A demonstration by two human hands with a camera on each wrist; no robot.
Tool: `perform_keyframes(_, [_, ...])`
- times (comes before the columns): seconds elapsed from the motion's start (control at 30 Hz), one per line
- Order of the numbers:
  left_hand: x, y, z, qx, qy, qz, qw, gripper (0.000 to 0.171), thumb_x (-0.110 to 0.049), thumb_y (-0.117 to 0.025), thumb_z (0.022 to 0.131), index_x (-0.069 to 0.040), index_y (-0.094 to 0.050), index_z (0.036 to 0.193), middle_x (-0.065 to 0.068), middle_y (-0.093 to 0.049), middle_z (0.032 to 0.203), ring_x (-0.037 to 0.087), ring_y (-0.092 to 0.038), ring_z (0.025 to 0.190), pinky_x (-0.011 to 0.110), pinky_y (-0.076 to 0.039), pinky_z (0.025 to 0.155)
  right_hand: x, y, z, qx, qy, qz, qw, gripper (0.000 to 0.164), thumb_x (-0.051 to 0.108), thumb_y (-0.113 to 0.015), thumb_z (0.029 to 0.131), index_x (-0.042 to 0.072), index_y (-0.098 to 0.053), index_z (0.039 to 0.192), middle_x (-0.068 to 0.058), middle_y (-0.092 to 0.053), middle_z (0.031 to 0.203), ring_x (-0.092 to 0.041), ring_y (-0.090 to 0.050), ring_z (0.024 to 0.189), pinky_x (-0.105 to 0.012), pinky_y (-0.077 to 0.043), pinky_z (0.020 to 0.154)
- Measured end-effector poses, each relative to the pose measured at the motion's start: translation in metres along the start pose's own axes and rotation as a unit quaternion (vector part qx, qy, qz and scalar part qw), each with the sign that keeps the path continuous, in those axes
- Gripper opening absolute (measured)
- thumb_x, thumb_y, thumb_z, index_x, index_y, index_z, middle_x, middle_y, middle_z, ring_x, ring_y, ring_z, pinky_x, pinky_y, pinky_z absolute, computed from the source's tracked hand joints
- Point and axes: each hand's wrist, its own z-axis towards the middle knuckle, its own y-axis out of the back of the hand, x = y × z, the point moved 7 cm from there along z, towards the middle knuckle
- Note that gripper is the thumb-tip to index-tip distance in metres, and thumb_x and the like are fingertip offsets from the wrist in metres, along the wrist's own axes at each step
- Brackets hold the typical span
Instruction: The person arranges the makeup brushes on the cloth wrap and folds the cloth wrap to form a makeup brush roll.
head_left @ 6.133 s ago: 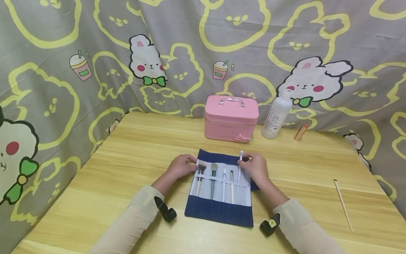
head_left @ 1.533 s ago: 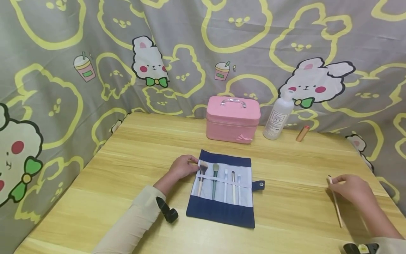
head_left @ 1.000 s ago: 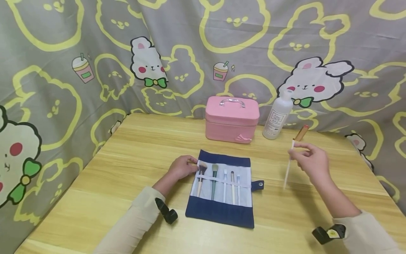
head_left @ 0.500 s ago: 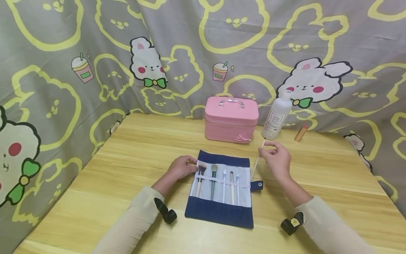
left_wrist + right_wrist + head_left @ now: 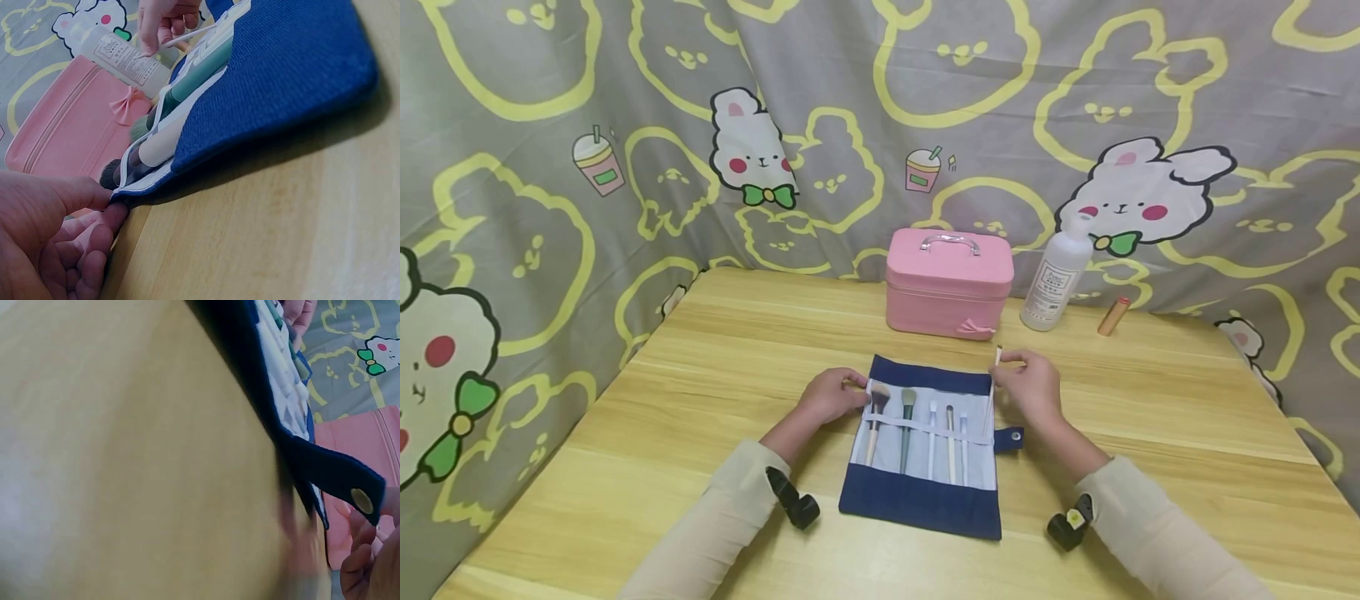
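Note:
A navy brush roll [image 5: 917, 510] lies open on the table, its pale lining facing up. Several makeup brushes, among them a green-handled one [image 5: 906, 429], stand in a row under its elastic band. Thumb and finger of my left hand [image 5: 833, 396] pinch the roll's left edge, seen close up in the left wrist view. My right hand [image 5: 1032, 387] pinches a thin pale makeup brush [image 5: 997, 358] near its dark tip. That brush's handle slants down over the right end of the lining, overlapping the band. In the right wrist view the snap strap [image 5: 337, 475] partly covers my right hand.
Behind the roll stands a pink case [image 5: 949, 287] with a silver handle. To its right are a clear pump bottle [image 5: 1056, 279] and a small orange-brown tube [image 5: 1113, 317]. A patterned curtain [image 5: 850, 75] hangs along the table's back and sides.
Earlier my right hand was at another brush in the roll; it then picked up the thin brush from the table's right side and carried it left to the roll. My left hand stays at the edge.

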Motion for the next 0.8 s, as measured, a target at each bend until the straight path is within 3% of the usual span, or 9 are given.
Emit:
perform_keyframes(0.17, [-0.001, 0.000, 0.000, 0.001, -0.001, 0.000, 1.0000, 0.026, -0.024, -0.069, 0.080, -0.011, -0.065, 0.103, -0.001, -0.063, 0.074, 0.014, -0.056, 0.064, 0.027, -0.042, 0.056, 0.001, -0.005, -0.008, 0.020, 0.011, -0.021, 1.000, 0.035, 0.015, -0.070, 0.078, 0.002, -0.065, 0.109, -0.007, -0.060, 0.066, -0.015, -0.053, 0.054, -0.028, -0.041, 0.046])
perform_keyframes(0.33, [-0.001, 0.000, 0.000, 0.001, -0.002, 0.003, 1.0000, 0.026, -0.024, -0.069, 0.080, -0.011, -0.065, 0.102, 0.000, -0.062, 0.074, 0.015, -0.055, 0.064, 0.027, -0.042, 0.056, 0.007, -0.014, -0.018, 0.060, 0.044, -0.076, 0.994, 0.042, 0.012, -0.066, 0.079, 0.002, -0.060, 0.119, -0.003, -0.057, 0.059, -0.014, -0.051, 0.046, -0.028, -0.039, 0.040])
perform_keyframes(0.57, [0.000, 0.001, 0.000, -0.002, 0.000, 0.002, 1.0000, 0.025, -0.024, -0.069, 0.080, -0.012, -0.065, 0.102, -0.001, -0.062, 0.074, 0.014, -0.055, 0.064, 0.026, -0.042, 0.056, 0.020, -0.021, -0.029, 0.094, 0.094, -0.163, 0.978, 0.045, 0.008, -0.069, 0.074, 0.001, -0.061, 0.117, 0.000, -0.056, 0.060, -0.014, -0.050, 0.052, -0.029, -0.038, 0.046])
perform_keyframes(0.8, [0.000, 0.000, 0.000, 0.001, 0.004, 0.000, 1.0000, 0.026, -0.024, -0.069, 0.080, -0.012, -0.065, 0.103, 0.000, -0.062, 0.075, 0.015, -0.054, 0.065, 0.027, -0.042, 0.056, 0.020, -0.025, -0.032, 0.111, 0.096, -0.184, 0.972, 0.046, 0.010, -0.070, 0.073, 0.001, -0.060, 0.117, 0.001, -0.056, 0.062, -0.013, -0.050, 0.054, -0.028, -0.038, 0.048])
